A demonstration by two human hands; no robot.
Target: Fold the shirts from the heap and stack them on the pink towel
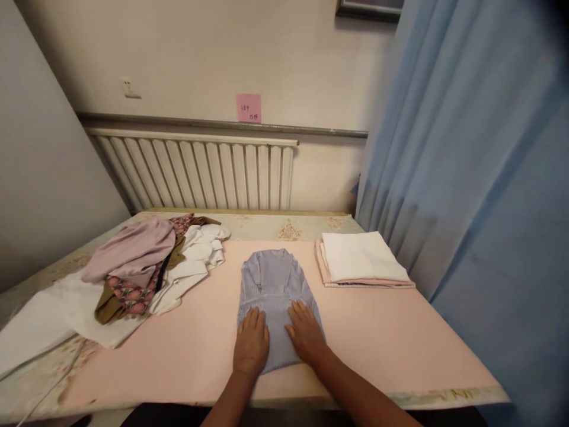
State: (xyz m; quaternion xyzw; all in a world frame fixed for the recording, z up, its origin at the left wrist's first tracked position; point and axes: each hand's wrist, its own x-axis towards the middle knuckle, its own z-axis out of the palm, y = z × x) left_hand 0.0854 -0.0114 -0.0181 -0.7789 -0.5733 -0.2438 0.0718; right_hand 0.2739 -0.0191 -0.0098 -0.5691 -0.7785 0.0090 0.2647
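A blue-grey ribbed garment (274, 299), with a collar-like opening at its far end, lies folded into a narrow shape on the pink cloth (191, 350). My left hand (252, 343) rests flat on its left side, fingers stretched away from me. On the right side of the garment lies my right hand (304, 333), palm down with the fingers extended. Both hands press on the fabric without gripping it, and they cover parts of the near half.
A loose heap of clothes (133, 252) lies at the left, in mauve, floral, brown and white. At the right sits a folded stack with a white cloth (362, 255) on top. A blue curtain (427, 178) hangs along the right; a radiator (200, 169) stands behind the table.
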